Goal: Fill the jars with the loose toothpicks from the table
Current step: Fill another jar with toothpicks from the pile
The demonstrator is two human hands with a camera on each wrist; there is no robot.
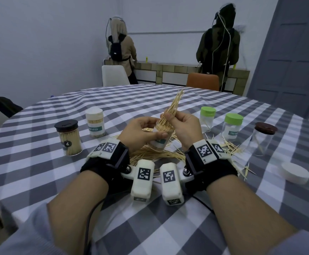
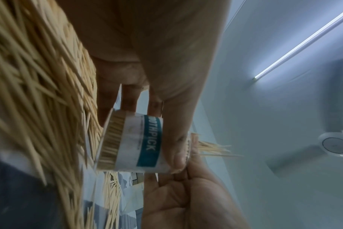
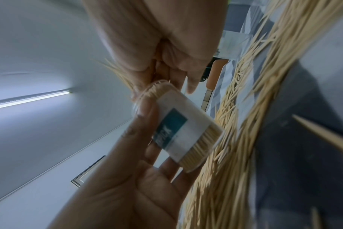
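My left hand (image 1: 146, 132) grips a clear jar (image 1: 160, 139) with a white and teal "TOOTHPICK" label, tilted above the table. The jar (image 2: 135, 142) is well filled with toothpicks. My right hand (image 1: 179, 124) pinches a bundle of toothpicks (image 1: 173, 105) whose lower ends sit in the jar's mouth while the tips fan upward. From the right wrist I see my fingers (image 3: 159, 46) closed on that bundle (image 3: 117, 72) just above the jar (image 3: 182, 131). A big pile of loose toothpicks (image 1: 150, 155) lies under both hands.
At the left stand a black-lidded jar (image 1: 69, 138) and a white-lidded jar (image 1: 94, 122), both full. At the right stand two green-lidded jars (image 1: 207, 117) (image 1: 232, 127) and a brown-lidded jar (image 1: 262, 139). A white lid (image 1: 295, 173) lies near the right edge. Two people stand at the far counter.
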